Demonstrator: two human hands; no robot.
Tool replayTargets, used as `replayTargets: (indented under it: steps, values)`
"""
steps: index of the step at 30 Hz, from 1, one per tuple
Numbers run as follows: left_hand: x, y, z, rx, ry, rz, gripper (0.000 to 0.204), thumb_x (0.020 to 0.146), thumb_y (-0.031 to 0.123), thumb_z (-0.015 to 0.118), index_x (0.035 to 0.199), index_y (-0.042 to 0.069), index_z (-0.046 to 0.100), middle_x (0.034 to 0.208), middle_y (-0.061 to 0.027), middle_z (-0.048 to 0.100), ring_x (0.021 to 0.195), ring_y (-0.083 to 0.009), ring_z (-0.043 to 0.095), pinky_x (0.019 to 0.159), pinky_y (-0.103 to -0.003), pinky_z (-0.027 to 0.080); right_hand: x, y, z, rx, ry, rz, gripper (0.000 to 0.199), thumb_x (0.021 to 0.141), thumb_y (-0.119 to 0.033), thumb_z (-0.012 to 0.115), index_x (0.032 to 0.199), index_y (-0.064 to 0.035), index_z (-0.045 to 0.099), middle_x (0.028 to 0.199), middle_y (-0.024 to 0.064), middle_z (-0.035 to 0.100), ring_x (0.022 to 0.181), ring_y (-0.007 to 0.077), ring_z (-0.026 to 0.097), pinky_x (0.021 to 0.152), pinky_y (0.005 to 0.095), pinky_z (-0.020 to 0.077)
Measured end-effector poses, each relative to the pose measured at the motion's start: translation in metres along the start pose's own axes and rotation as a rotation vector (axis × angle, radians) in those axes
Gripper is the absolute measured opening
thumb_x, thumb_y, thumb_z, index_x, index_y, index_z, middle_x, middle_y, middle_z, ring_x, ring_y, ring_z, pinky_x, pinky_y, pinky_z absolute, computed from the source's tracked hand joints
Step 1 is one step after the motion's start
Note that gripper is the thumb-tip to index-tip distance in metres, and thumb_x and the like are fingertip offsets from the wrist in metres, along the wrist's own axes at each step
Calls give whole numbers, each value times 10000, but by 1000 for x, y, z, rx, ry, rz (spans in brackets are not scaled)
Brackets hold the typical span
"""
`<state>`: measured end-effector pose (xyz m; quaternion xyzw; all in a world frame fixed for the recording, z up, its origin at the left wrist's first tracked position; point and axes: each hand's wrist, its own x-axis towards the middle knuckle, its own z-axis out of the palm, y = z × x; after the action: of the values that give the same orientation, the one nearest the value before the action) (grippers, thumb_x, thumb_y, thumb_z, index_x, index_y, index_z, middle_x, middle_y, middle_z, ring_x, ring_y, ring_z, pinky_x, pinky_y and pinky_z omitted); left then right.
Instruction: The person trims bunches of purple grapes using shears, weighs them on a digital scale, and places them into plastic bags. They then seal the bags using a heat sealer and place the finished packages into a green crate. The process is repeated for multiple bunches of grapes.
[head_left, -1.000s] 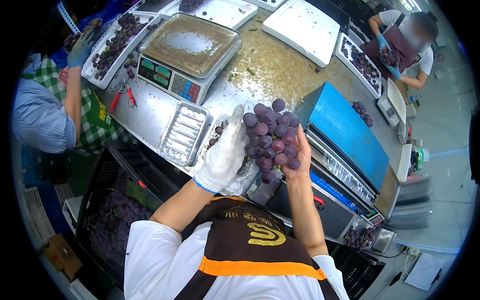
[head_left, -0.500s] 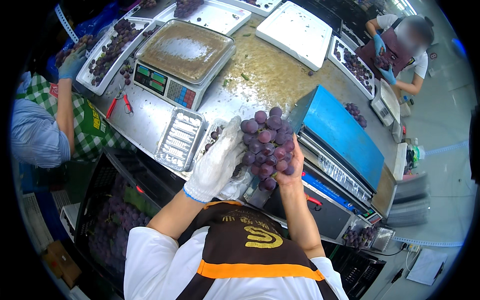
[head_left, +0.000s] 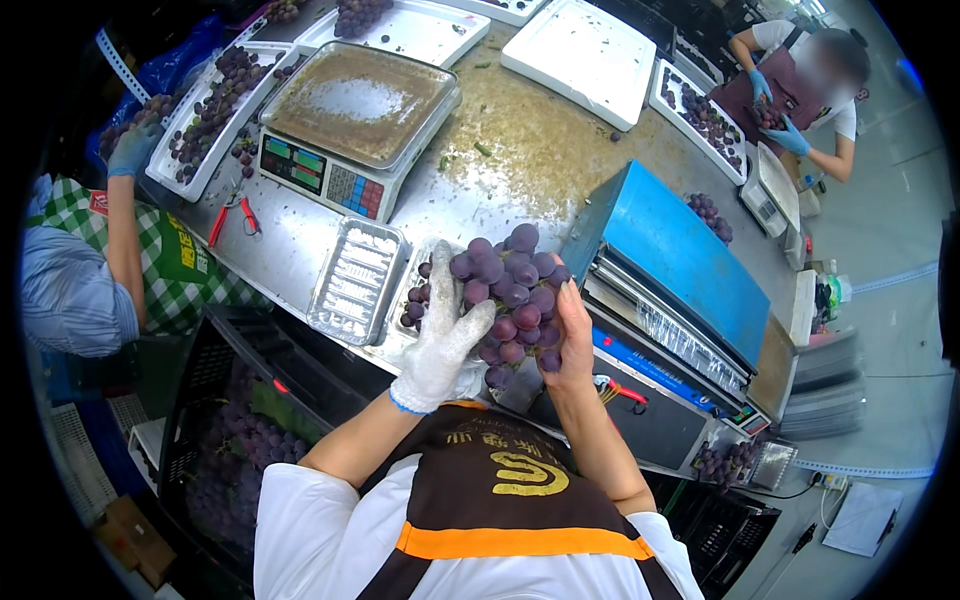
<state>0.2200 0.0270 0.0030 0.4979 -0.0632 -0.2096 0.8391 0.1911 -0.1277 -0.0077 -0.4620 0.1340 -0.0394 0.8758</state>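
Purple grapes (head_left: 512, 300), green-white checked apron (head_left: 165, 265), blue panel (head_left: 688, 265), white tray (head_left: 580, 58)

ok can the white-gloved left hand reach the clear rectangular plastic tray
Likely yes: the left hand is right of the clear tray, though a small container of purple grapes lies between.

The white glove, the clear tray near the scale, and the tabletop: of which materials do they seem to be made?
White glove: matte, likely knitted cotton or similar yarn, from its soft, fibrous look.
Clear tray: glossy, likely thin plastic, being see-through with bright highlights.
Tabletop: apparently metal, dull silver with reflections, brown-stained.
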Motion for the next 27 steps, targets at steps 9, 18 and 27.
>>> replayTargets:
  steps: [9,18,27]
  values:
    - [3,-23,-4,-170,-38,74,967,824,282,667,1500,140,-11,1432,-135,306,1286,-279,394,1047,-422,373,-18,6,10,-209,33,-175,567,954,-219,456,1429,36,282,1399,169,401,1275,230,417,1072,343,304]
    - [6,-46,-26,-253,-126,63,871,876,373,581,1485,71,36,1437,-173,298,1290,-280,388,1044,-410,375,-26,19,2,-441,-5,-334,596,947,-170,445,1441,64,209,1521,198,179,1401,285,226,1140,388,176]
    - [34,-55,-53,-943,-318,-250,512,990,383,320,1391,66,288,1386,-118,376,1249,-250,428,1008,-415,417,-45,-8,28,-440,-110,-320,646,971,-344,424,1465,-9,177,1504,175,210,1380,318,261,1103,475,250]
